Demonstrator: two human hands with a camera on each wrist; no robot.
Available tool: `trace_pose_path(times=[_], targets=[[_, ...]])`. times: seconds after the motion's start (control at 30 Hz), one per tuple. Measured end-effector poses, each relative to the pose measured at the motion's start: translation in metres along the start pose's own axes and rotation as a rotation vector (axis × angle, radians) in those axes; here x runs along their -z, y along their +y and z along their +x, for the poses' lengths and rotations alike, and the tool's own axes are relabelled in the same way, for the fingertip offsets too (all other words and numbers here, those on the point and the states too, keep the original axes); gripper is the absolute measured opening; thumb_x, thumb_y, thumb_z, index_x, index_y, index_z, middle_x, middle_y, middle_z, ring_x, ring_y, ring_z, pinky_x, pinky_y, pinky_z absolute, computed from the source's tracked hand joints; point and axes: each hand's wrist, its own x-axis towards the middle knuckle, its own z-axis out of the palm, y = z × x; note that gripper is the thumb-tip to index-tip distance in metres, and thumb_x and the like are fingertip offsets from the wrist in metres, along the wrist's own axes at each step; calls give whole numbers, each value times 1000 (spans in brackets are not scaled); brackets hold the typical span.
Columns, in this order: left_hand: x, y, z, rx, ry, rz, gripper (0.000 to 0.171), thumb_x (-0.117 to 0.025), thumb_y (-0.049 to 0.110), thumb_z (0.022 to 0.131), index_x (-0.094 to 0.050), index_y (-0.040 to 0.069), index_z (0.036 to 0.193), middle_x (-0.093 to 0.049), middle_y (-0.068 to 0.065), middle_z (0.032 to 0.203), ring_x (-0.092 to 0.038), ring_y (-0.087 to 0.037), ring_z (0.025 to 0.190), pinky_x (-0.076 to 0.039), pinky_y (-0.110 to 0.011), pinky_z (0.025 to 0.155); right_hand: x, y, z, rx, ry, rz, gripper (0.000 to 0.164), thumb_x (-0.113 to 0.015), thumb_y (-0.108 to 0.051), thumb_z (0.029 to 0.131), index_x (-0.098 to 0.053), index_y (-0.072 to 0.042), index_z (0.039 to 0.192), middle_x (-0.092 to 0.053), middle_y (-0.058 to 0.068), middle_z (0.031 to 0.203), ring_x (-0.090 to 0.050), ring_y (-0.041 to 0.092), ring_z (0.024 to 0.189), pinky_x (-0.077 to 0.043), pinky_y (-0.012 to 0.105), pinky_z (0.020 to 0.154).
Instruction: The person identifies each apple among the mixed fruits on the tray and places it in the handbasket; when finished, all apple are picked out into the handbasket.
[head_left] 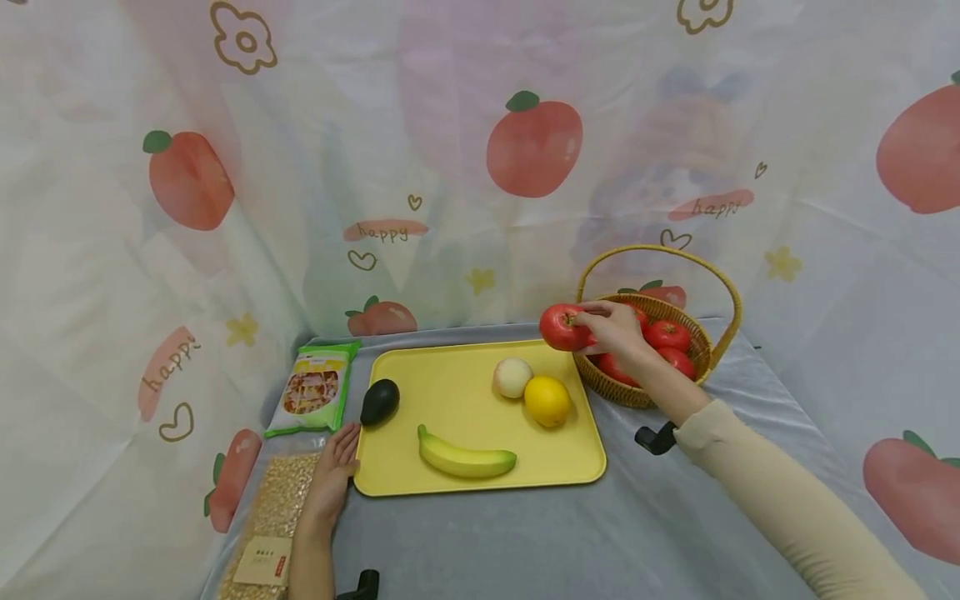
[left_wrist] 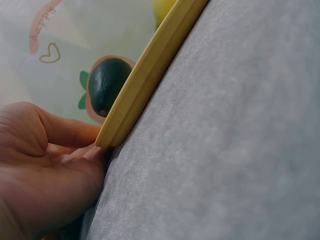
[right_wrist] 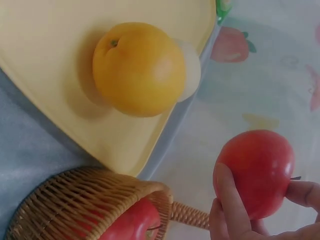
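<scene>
In the head view, my right hand [head_left: 611, 327] holds a red apple [head_left: 561, 327] by its stem side, above the tray's far right corner and beside the wicker basket [head_left: 617, 395]. Fingers and thumb span the apple [right_wrist: 255, 172] in the right wrist view. More red apples [head_left: 667, 335] lie inside the basket. My left hand [head_left: 333, 475] is at the left edge of the yellow tray [head_left: 480, 358], its fingers fairly straight and touching the rim [left_wrist: 145, 80]. Nearest to it on the tray lies a dark green avocado [head_left: 380, 402].
On the tray also lie a banana [head_left: 465, 457], an orange [head_left: 547, 400] and a pale peach [head_left: 513, 377]. Left of the tray are a green-edged snack bag [head_left: 313, 390] and a clear bag of grains [head_left: 281, 500]. A printed curtain [head_left: 450, 167] hangs behind the grey cloth [head_left: 480, 542].
</scene>
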Motion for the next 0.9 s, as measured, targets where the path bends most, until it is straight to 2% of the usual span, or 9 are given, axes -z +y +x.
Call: trace_pose_path(times=[0.13,0.3,0.37,0.53,0.67,0.77,0.9], targets=[[-1,-1,0,-1,2,2,75,-32,-23,93,-15,-3,163,-19,-23,170,-18,-33,159,-19,-49,126,7,3,0,4,20,-18,56,-67,-24,101,-52,-3,150,-44,22,153,-66,39,121,-57,54,95],[-1,0,-2,-2,-1,3,75,-31,-23,93,-14,-3,163,-18,-23,170,-17,-33,159,-18,-49,126,18,7,0,6,23,-7,55,-66,-24,101,-52,-2,149,-45,21,150,-74,29,102,-56,55,95],[-1,1,-2,-2,-1,5,75,-31,-23,94,-14,-3,163,-18,-23,171,-17,-33,159,-19,-49,126,23,8,0,4,28,-1,56,-66,-24,101,-51,-2,149,-45,21,150,-73,27,103,-57,54,94],[-1,1,-3,-6,1,5,74,-32,-22,94,-14,-3,163,-18,-24,170,-17,-34,159,-18,-48,126,34,10,1,-9,61,-9,58,-65,-26,101,-50,-2,151,-42,22,153,-66,38,117,-60,49,88],[-1,1,-3,-24,-2,7,74,-32,-23,93,-14,-5,163,-17,-26,170,-16,-38,158,-18,-49,126,43,12,2,-29,92,-22,59,-66,-28,101,-50,-3,152,-38,22,156,-58,40,125,-61,47,88],[-1,1,-4,-35,-9,11,74,-32,-23,93,-13,-5,163,-17,-27,170,-15,-39,158,-18,-50,126,49,16,3,-36,110,-36,58,-65,-28,100,-51,-2,151,-39,22,155,-60,37,121,-60,50,89],[0,0,-4,-29,-11,6,74,-32,-22,94,-12,-4,163,-16,-26,170,-15,-37,159,-18,-49,126,58,23,5,-33,134,-59,57,-66,-28,99,-53,-1,147,-43,22,151,-70,35,103,-60,52,87]])
